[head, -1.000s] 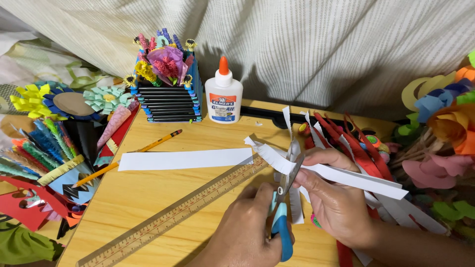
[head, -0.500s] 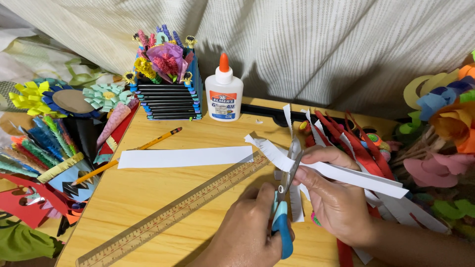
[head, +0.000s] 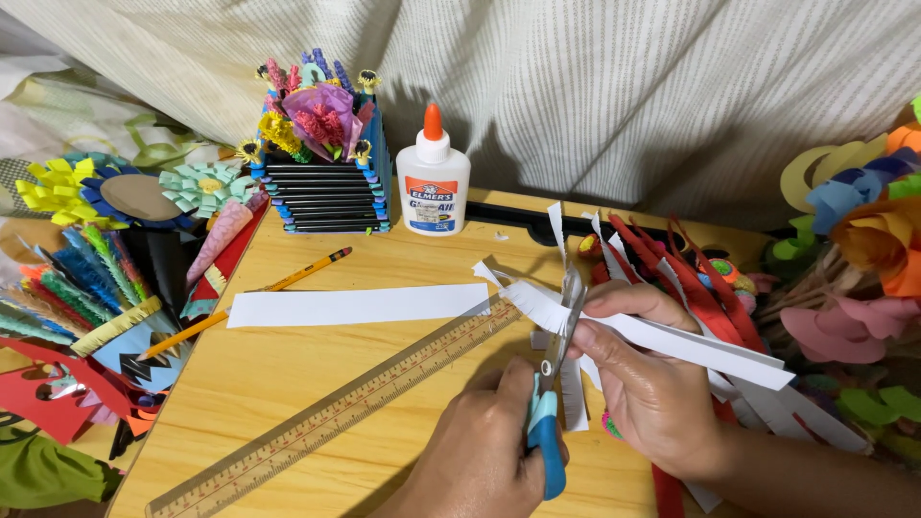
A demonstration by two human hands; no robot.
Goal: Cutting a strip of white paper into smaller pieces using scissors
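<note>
My left hand [head: 480, 456] grips blue-handled scissors [head: 549, 422], whose blades point up and sit across a white paper strip [head: 672, 341] with a fringe cut along its left part. My right hand [head: 652, 384] pinches that strip just right of the blades and holds it above the wooden table [head: 288, 384]. A second, uncut white strip [head: 355, 305] lies flat on the table to the left. A wooden ruler [head: 355, 408] lies diagonally in front of it, just left of my left hand.
A white glue bottle with an orange cap [head: 434, 177] stands at the back. Beside it stands a striped box of paper flowers [head: 321, 153]. A pencil [head: 251, 299] lies at the left. Coloured paper crafts [head: 106, 249] crowd the left edge, red strips and paper flowers [head: 844, 249] the right.
The scissors' blades have closed a little on the strip. Both hands stay in nearly the same place.
</note>
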